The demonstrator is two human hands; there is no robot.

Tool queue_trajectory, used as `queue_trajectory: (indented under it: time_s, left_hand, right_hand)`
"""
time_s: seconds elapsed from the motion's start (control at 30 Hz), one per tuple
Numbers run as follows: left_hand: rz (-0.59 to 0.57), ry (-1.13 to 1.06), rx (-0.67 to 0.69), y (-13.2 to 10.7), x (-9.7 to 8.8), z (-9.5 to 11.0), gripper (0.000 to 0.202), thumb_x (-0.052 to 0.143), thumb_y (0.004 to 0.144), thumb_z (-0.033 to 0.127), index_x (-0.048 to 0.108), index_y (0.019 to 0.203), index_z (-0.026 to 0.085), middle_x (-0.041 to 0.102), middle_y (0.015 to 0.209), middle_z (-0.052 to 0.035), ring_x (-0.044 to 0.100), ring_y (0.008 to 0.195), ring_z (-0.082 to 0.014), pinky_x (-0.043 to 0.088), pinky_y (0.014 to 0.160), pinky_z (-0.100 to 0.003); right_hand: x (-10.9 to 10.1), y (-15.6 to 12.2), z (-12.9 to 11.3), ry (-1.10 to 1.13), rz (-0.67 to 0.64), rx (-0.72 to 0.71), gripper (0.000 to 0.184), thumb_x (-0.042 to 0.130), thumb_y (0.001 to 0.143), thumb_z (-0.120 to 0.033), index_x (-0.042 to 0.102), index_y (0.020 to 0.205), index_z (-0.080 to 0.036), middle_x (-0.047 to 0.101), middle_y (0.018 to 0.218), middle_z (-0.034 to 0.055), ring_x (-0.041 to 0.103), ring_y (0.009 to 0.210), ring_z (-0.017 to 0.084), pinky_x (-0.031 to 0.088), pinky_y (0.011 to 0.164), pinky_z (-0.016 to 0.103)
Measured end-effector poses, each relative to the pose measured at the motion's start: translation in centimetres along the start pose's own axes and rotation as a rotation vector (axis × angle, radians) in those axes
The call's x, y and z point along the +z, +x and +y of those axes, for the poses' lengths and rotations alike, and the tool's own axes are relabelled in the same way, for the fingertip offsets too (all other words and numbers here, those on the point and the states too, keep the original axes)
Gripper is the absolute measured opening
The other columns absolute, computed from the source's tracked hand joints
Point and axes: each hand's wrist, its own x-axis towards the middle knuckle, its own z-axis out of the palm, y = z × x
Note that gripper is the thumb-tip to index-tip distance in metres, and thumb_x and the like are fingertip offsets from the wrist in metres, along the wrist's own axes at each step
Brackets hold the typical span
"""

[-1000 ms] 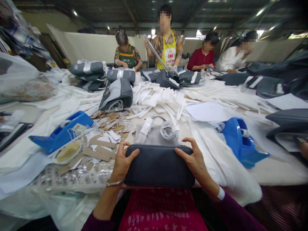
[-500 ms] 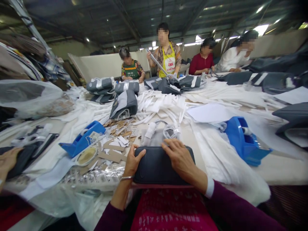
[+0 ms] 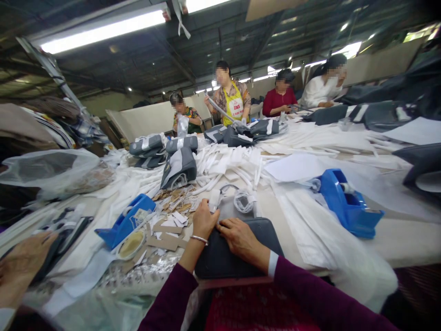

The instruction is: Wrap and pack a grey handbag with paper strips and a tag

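A dark navy bag (image 3: 223, 259) with rounded corners lies at the table's front edge, right before me. At its far left corner my left hand (image 3: 204, 221), a bracelet at the wrist, is closed with thumb and fingers together on the rim. My right hand (image 3: 241, 239) rests across the bag's top, fingers bent and closed at the same far edge, close to the left hand. What the fingertips pinch there is hidden. Just beyond the bag lie a wrapped grey strap (image 3: 229, 187) and a plastic-wrapped coil (image 3: 245, 201).
Blue tape dispensers stand at left (image 3: 126, 220) and right (image 3: 347, 202). Cardboard tags (image 3: 170, 230) lie scattered beside the left one. White padding strips (image 3: 227, 161) and wrapped dark bags (image 3: 181, 168) cover the table's far side. A co-worker's hand (image 3: 27, 264) is at far left; several people work opposite.
My left hand has moved from the bag's left side up to its far edge. My right hand has slid left toward it. The view has tilted up, and the neighbour's hand reaches further in.
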Motion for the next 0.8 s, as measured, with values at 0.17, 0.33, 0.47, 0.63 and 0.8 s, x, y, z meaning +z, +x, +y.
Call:
queue_trajectory:
  time_s: [0.17,0.33,0.47,0.63,0.8]
  left_hand:
    - [-0.066,-0.301,-0.015,1.9,-0.8,-1.9,0.038,0.057,0.072,0.024,0.045,0.107,0.019,0.065,0.087,-0.0043,0.063,0.077,-0.0206,0.046,0.073,-0.032]
    - [-0.341,-0.834,-0.007,2.8,-1.2,-3.2,0.048,0.058,0.072,0.024,0.037,0.115,0.019,0.064,0.09,-0.0018,0.062,0.064,-0.015,0.05,0.068,-0.031]
    - [-0.472,-1.041,-0.032,2.4,-0.8,-3.1,0.051,0.053,0.081,0.038,0.033,0.125,0.018,0.063,0.089,-0.0031,0.062,0.068,-0.0154,0.05,0.069,-0.031]
    - [-0.112,-0.246,0.066,2.1,-2.0,-1.0,0.051,0.058,0.079,0.026,0.044,0.126,0.013,0.055,0.118,-0.0168,0.052,0.112,-0.031,0.038,0.098,-0.049]
    - [-0.075,0.043,0.348,4.4,-2.4,3.9,0.043,0.039,0.081,0.003,0.052,0.122,0.008,0.055,0.12,-0.0165,0.049,0.115,-0.0233,0.037,0.103,-0.037]
  right_hand:
    - [0.1,0.1,0.2,0.021,0.025,0.0,0.029,0.049,0.091,-0.019,0.061,0.118,-0.02,0.064,0.105,0.0083,0.055,0.094,0.02,0.044,0.085,0.033]
    - [0.3,0.0,0.4,0.056,0.057,0.003,0.032,0.052,0.089,-0.018,0.06,0.12,-0.022,0.064,0.104,0.0073,0.057,0.092,0.019,0.044,0.084,0.032]
    - [0.6,0.1,0.6,0.065,0.071,0.004,0.032,0.053,0.088,-0.018,0.061,0.118,-0.023,0.065,0.101,0.0064,0.058,0.089,0.019,0.045,0.081,0.032]
    - [0.9,0.2,0.8,0.073,0.082,-0.003,0.032,0.054,0.087,-0.018,0.061,0.118,-0.023,0.065,0.104,0.0071,0.058,0.093,0.019,0.045,0.084,0.032]
    - [0.9,0.2,0.7,0.08,0.069,0.013,0.03,0.051,0.089,-0.018,0.061,0.116,-0.023,0.065,0.104,0.0072,0.058,0.093,0.02,0.045,0.084,0.032]
